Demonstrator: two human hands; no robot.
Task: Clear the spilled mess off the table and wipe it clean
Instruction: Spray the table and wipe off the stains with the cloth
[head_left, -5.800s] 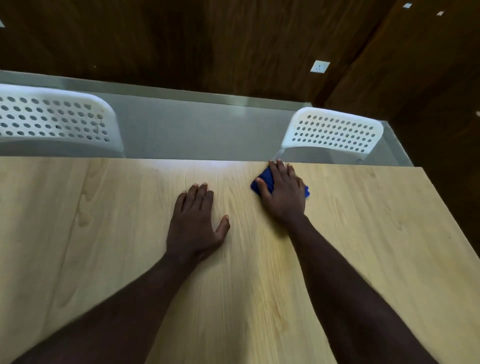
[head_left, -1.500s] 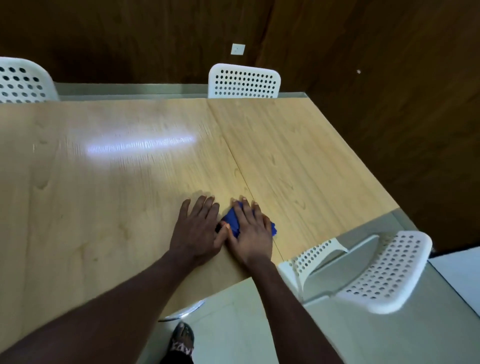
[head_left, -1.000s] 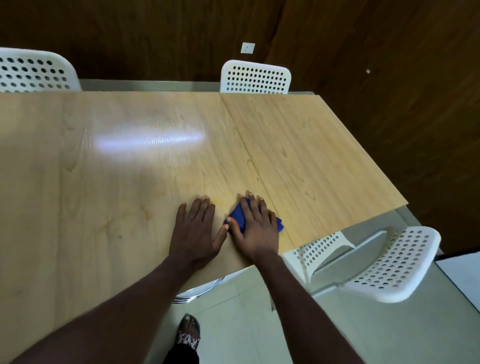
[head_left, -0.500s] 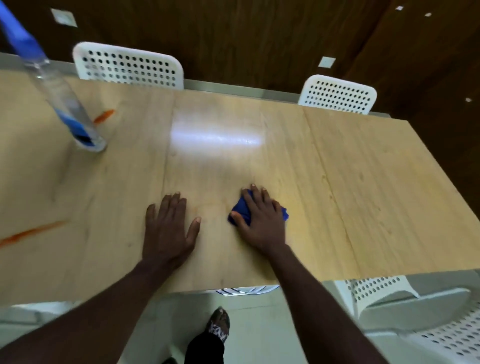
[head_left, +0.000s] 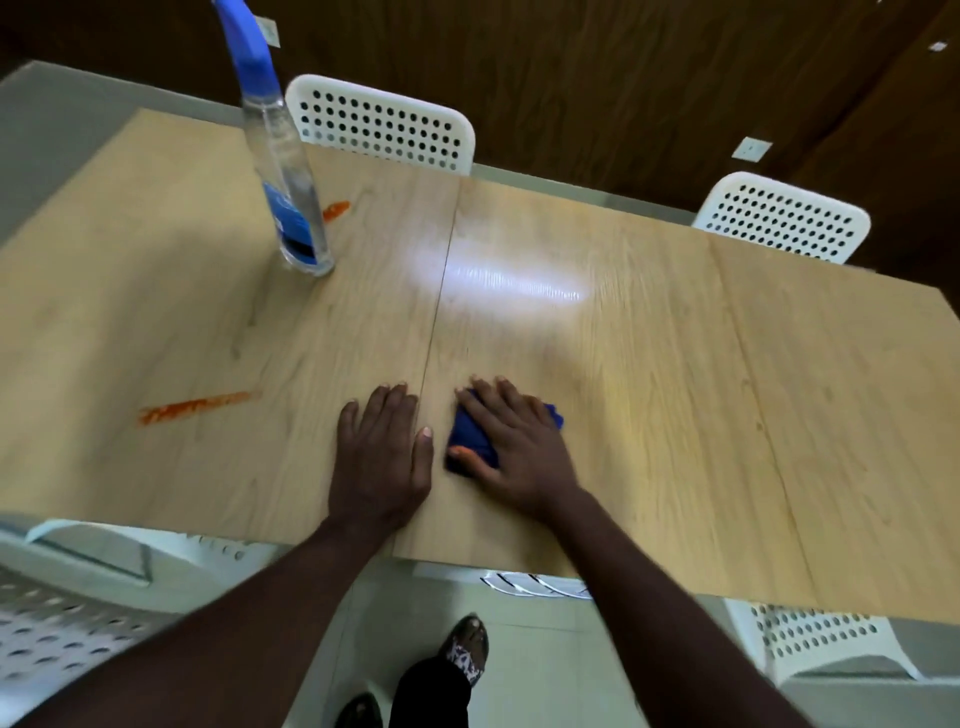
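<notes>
The table (head_left: 675, 364), of pale wood grain, was viewed from above at its near edge. The left hand (head_left: 382, 457) lay flat on the top with fingers straight and together, palm down, holding nothing. The right hand (head_left: 519, 452) lay just beside it, fingers straight and slightly spread, pressing down on a blue cloth (head_left: 470, 434). It was not curled round the cloth, and the thumb rested along its near left edge. The cloth was bunched under the palm and fingers, showing at the left and at the far right of the hand, and sat on the table near the front edge, just right of a seam (head_left: 441, 291) in the top. A long smear (head_left: 197, 405) of orange matter lay on the table to the left of the left hand, apart from it. A short smear (head_left: 336, 210) of the same colour lay further back, just beside a clear bottle (head_left: 288, 192) with a blue spray head, which stood on its base. Two white perforated chairs (head_left: 382, 124) (head_left: 782, 218) stood at the far side, and others showed in part at the near side. A foot (head_left: 465, 649) in a patterned sandal stood on the floor below.
</notes>
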